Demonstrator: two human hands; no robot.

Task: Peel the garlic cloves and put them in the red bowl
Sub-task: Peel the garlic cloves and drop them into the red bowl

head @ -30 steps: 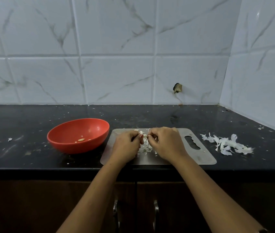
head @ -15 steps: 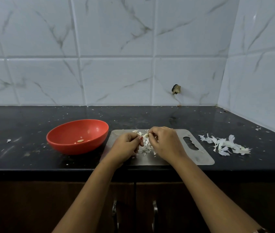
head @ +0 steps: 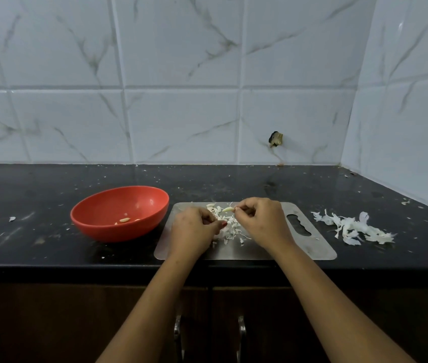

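A red bowl (head: 95, 218) stands on the black counter, left of a steel cutting board (head: 320, 247), with two peeled cloves (head: 125, 220) lying in it. My right hand (head: 262, 222) pinches a pale garlic clove (head: 228, 209) by its end, above the far part of the board. My left hand (head: 194, 231) hovers just left of it, apart from the clove, its curled fingertips pinching a scrap of garlic skin. A heap of skin bits and cloves (head: 229, 229) lies on the board between both hands.
A pile of white garlic skins (head: 351, 227) lies on the counter right of the board. Small flakes dot the black counter (head: 24, 231). A tiled wall runs behind and along the right side. Cabinet doors with metal handles (head: 241, 331) are below the counter's front edge.
The hands, joined on the clove before, have drawn apart. The right hand keeps the clove and has lifted slightly away; the left hand has dropped toward the heap.
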